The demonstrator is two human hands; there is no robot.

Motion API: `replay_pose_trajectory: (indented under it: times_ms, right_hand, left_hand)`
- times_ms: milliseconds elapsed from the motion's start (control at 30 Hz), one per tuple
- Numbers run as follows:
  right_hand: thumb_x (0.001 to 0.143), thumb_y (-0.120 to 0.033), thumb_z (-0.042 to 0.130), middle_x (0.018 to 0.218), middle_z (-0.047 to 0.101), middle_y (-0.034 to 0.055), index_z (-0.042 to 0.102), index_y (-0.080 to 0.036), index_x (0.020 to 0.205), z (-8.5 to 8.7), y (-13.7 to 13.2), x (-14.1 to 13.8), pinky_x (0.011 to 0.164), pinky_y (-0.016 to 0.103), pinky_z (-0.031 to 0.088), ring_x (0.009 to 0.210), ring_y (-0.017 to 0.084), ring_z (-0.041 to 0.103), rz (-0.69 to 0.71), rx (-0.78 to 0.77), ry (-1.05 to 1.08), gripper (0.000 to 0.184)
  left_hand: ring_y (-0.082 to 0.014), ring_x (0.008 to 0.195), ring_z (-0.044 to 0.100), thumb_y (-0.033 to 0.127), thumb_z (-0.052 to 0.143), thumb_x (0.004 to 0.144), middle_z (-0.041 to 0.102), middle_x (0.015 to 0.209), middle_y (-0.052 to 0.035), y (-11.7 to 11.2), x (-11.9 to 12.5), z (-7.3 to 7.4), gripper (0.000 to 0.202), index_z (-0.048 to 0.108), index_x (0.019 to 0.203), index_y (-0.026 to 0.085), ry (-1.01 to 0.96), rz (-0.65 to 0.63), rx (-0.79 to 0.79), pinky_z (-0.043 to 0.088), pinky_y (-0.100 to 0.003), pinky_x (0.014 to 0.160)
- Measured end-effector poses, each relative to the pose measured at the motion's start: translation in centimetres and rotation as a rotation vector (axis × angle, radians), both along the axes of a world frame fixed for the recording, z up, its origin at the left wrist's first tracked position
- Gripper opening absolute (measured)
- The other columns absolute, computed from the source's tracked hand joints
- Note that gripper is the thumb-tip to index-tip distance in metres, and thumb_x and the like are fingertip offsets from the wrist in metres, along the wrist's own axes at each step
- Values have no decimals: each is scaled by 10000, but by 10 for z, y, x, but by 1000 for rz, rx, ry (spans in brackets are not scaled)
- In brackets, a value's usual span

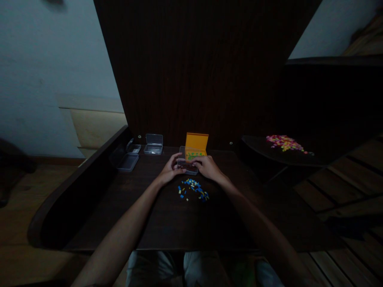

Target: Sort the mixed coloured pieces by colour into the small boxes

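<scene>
A clear plastic box [191,172] with its lid raised is between my hands over the dark table. My left hand [172,167] grips its left side, thumb low and fingers behind. My right hand [207,166] is at the box's right side with the fingers bent in against it; whether a small piece is between them is too dark to tell. Just behind stands an open orange box [196,140] with green pieces [196,154] in it, seen partly through the clear lid. Closer to me, small blue, yellow and pale pieces [194,185] lie scattered on the table.
Two open clear boxes [153,149] [128,162] and a smaller clear case [133,148] stand at the back left. A raised wooden side edge [74,187] borders the table's left. A pile of pink, red and yellow pieces [286,143] lies on a shelf at the right.
</scene>
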State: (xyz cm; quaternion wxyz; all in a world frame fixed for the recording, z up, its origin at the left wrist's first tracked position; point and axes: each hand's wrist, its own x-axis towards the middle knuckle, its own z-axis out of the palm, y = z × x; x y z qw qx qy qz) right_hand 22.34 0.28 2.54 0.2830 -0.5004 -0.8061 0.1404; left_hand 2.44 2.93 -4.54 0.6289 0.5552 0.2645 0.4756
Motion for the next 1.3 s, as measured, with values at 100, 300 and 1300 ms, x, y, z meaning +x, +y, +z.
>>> replay_pose_trajectory:
  times_ms: [100, 300, 1300]
  right_hand:
    - [844, -65, 596, 946, 767, 53, 768, -188, 947, 3, -7, 9, 792, 299, 518, 851, 194, 700, 18, 33, 27, 235]
    - [865, -148, 609, 861, 735, 49, 756, -171, 920, -3, -35, 33, 660, 247, 474, 708, 151, 640, 92, 46, 32, 159]
    - [870, -170, 595, 993, 676, 41, 743, -223, 977, -11, -45, 23, 706, 253, 403, 883, 181, 620, 163, -139, -422, 190]
  left_hand:
    - [-191, 1010, 625, 173, 834, 605, 582, 1173, -45, 0, 0, 0, 790, 453, 1292, 253, 5, 12, -4, 477, -401, 977]
    - [-186, 982, 624, 182, 829, 609, 567, 1208, -57, 0, 0, 1, 789, 457, 1300, 258, 34, 26, 2, 496, -404, 953]
    - [-197, 992, 621, 200, 822, 626, 560, 1217, -60, 2, -1, -3, 786, 453, 1316, 262, 47, 34, 28, 501, -419, 947]
